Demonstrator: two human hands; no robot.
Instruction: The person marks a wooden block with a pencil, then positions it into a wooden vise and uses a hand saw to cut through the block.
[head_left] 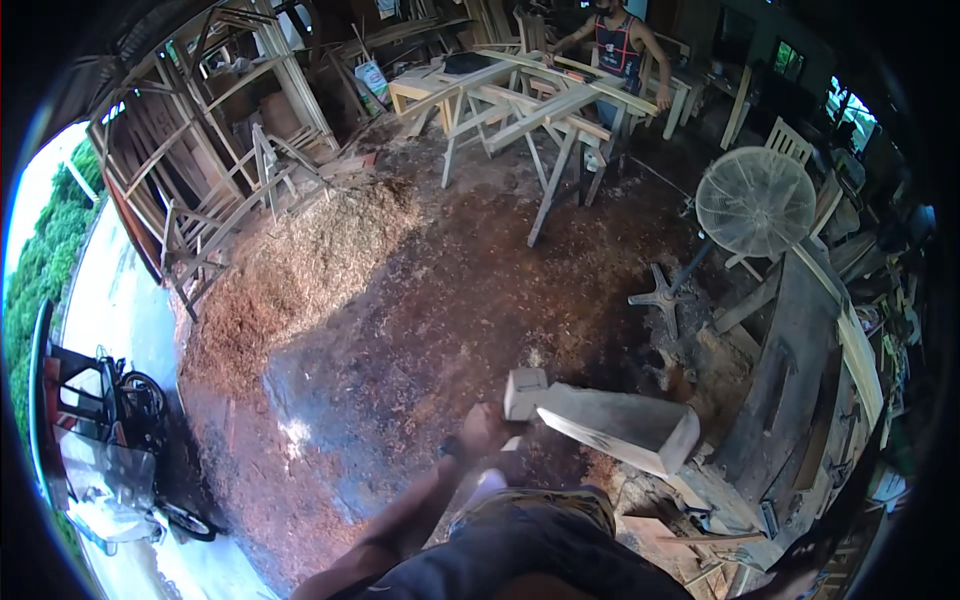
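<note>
My left hand (485,430) reaches forward from the lower edge, its fingers closed at the lower end of a pale wooden block (526,392). The exact grip is blurred. Just right of the block lies a thick, long piece of wood (610,420) with a pale sawn edge and a rounded, slanted end. It rests over more timber (715,497). At the lower right, a dark, shadowed shape (786,583) looks like my right hand; its fingers cannot be made out.
Sawdust (335,240) is heaped at the left. A pedestal fan (755,202) stands at the right beside long boards (780,385). Farther off, another person (622,55) stands at wooden trestles (555,120). Wooden frames (215,120) lean at the back left; a motorcycle with a sidecar (110,470) is outside.
</note>
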